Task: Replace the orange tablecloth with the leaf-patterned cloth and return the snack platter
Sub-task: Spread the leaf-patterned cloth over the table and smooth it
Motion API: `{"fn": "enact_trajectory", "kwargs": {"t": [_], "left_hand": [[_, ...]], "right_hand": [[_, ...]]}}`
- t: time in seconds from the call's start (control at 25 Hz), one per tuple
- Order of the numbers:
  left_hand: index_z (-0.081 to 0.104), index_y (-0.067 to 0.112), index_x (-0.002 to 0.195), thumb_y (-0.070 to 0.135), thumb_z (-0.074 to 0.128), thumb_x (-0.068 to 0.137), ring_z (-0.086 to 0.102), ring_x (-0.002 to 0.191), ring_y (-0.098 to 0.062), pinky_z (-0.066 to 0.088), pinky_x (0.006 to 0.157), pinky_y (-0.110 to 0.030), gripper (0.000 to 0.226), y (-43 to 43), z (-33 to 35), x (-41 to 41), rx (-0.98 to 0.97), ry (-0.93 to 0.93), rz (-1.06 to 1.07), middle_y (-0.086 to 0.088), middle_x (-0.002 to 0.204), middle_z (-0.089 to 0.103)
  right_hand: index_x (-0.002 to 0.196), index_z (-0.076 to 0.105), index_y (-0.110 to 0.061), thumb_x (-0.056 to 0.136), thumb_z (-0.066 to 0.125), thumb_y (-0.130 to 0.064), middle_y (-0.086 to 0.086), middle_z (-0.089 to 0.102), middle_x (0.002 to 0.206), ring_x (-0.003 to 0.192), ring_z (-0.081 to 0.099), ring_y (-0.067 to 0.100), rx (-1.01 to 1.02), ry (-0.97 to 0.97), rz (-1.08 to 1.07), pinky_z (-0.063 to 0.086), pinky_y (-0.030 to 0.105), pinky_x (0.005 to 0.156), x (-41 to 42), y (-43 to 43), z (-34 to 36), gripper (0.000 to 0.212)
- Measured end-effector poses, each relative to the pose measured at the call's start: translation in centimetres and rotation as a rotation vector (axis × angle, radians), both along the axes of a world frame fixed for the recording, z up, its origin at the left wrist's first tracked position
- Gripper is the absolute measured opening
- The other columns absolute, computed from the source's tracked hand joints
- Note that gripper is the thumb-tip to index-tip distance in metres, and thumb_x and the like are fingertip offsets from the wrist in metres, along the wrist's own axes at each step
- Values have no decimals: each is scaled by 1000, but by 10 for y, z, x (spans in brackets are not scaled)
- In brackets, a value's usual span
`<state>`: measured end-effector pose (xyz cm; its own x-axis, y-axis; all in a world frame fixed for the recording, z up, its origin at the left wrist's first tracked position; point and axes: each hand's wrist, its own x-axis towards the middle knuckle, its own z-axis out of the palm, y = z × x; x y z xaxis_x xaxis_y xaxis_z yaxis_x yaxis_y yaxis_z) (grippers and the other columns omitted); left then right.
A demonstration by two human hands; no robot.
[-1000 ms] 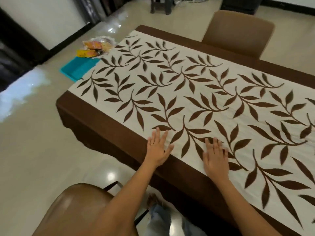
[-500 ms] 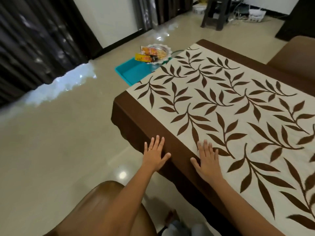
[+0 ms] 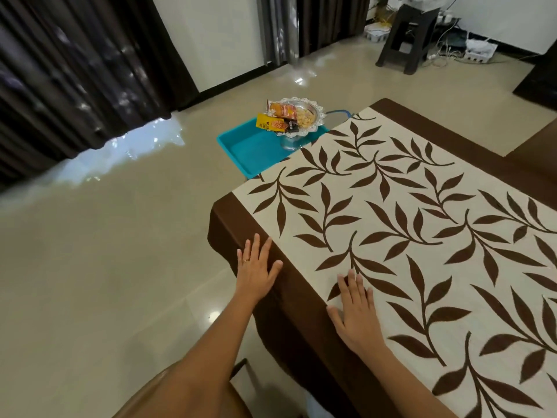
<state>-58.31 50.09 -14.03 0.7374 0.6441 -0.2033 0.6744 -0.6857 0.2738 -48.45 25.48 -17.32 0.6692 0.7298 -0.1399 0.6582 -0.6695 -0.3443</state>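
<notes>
Nearest the camera, a brown chair [image 3: 180, 396] sits under the left forearm; above it the left hand [image 3: 256, 267] rests flat on the dark brown border of the leaf-patterned cloth [image 3: 422, 236], close to the near corner where the cloth turns down over the edge; its fingers are straight and spread, holding nothing; the right hand [image 3: 355, 315] lies palm-down on the cream field just inside the border, fingers straight and close together, also holding nothing; the two hands are apart, with the brown border between them. The cloth covers the whole visible top of the bench, so the bench itself does not show; the surface appears flat, with no evident fold near the hands; judged from this, the cloth change is complete and the current step is final smoothing of the near edge. The orange tablecloth is not in view; its location cannot be stated. Beyond the far left corner, the snack platter [image 3: 301, 116], a silver footed dish with packets on it, stands at the far end of a teal tray [image 3: 256, 146] on the floor [image 3: 120, 267], well apart from both hands; returning the platter to the bench is the remaining step. Dark curtains [image 3: 75, 70] and a dark stool [image 3: 407, 37] stand farthest back.
</notes>
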Motion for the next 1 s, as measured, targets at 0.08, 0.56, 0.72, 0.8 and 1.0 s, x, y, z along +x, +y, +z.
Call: {"fn": "enact_trajectory", "kwargs": {"t": [0.08, 0.56, 0.72, 0.8, 1.0], "left_hand": [[3, 25, 154, 57, 27, 97, -8, 147, -30, -7, 116, -46, 70, 35, 2, 17, -52, 62, 63, -8, 161, -7], [18, 20, 151, 53, 27, 99, 0, 148, -26, -3, 119, -48, 62, 133, 5, 50, 41, 47, -80, -5, 161, 9], [5, 24, 154, 56, 24, 98, -3, 148, -26, -7, 117, -45, 67, 176, -8, 54, -18, 52, -50, -6, 161, -2], [5, 23, 153, 57, 23, 97, 2, 148, -23, -6, 118, -46, 68, 198, -16, 42, -19, 32, -84, -3, 161, 2], [4, 20, 154, 62, 21, 95, 6, 148, -23, -9, 116, -43, 74, 256, -23, 11, -190, 51, -160, -5, 160, 15]], "right_hand": [[154, 8, -20, 95, 19, -58, 5, 0, 161, 149, -3, 23, -54, -34, 25, -7, 41, 119, 8, 19, -4, 71], [153, -2, -17, 96, 10, -60, 4, -9, 161, 147, -14, 17, -11, -45, 106, -11, 33, 118, 31, 111, 18, 72], [153, -8, -18, 96, 12, -58, 3, -18, 159, 145, -23, 16, -19, -32, 160, -13, 34, 117, 28, 205, 22, 72], [153, -8, -19, 96, 14, -58, 1, -17, 159, 146, -19, 17, -59, -30, 128, -11, 36, 118, 17, 230, 13, 72], [154, 9, -19, 97, 15, -58, 1, 3, 162, 149, 1, 20, -94, -49, 29, 2, 41, 119, 1, 229, -2, 69]]}}
